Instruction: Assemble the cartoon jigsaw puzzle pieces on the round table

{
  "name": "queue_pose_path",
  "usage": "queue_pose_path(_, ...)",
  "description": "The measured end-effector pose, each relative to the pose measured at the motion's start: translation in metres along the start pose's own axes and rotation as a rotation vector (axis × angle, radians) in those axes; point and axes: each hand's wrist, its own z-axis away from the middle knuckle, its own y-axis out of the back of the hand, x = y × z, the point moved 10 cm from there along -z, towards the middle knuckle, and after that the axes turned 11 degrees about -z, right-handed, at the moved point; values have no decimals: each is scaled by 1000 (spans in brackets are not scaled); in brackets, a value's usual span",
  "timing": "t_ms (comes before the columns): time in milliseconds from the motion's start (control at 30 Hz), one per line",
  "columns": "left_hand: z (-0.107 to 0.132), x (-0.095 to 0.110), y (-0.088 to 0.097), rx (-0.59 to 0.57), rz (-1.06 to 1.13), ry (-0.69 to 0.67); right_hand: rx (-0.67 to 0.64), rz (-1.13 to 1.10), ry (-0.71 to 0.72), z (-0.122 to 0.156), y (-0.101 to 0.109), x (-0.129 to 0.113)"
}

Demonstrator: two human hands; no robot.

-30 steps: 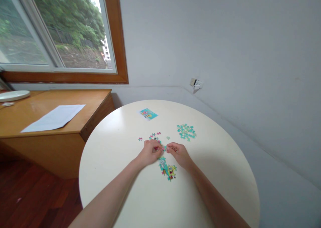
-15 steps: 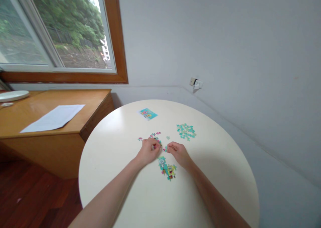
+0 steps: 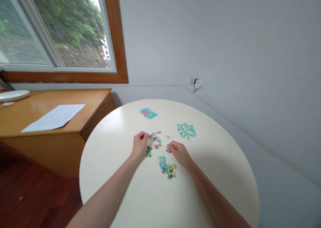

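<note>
On the round cream table [image 3: 140, 194] lies a joined patch of a cartoon jigsaw [image 3: 167, 167]. My left hand [image 3: 140, 144] is curled, its fingertips on loose pink and teal pieces [image 3: 155, 141] beyond the patch. My right hand [image 3: 177, 151] is closed in a pinch on a small puzzle piece [image 3: 167, 150] just above the patch. A pile of teal pieces [image 3: 186, 131] lies to the far right of my hands. A small reference picture card [image 3: 148, 114] rests near the table's far edge.
A wooden desk [image 3: 50, 121] with a white sheet of paper [image 3: 54, 117] and a white plate [image 3: 13, 95] stands at the left under the window. Grey walls close in behind and to the right, with a socket [image 3: 196, 83] low on the wall.
My left hand has moved left and away from my right hand, uncovering several loose pieces between them. My right hand has stayed almost in place with its piece.
</note>
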Motion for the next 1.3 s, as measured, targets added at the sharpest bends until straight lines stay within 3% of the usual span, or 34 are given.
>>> queue_pose_path(333,-6,-15,20,144,107,105,-52,50,13,1,-5,1)
queue_pose_path(600,-6,-24,21,151,290,196,-61,42,3,1,-6,4)
queue_pose_path(1300,-5,-26,23,185,345,243,-108,80,5,3,-12,-2)
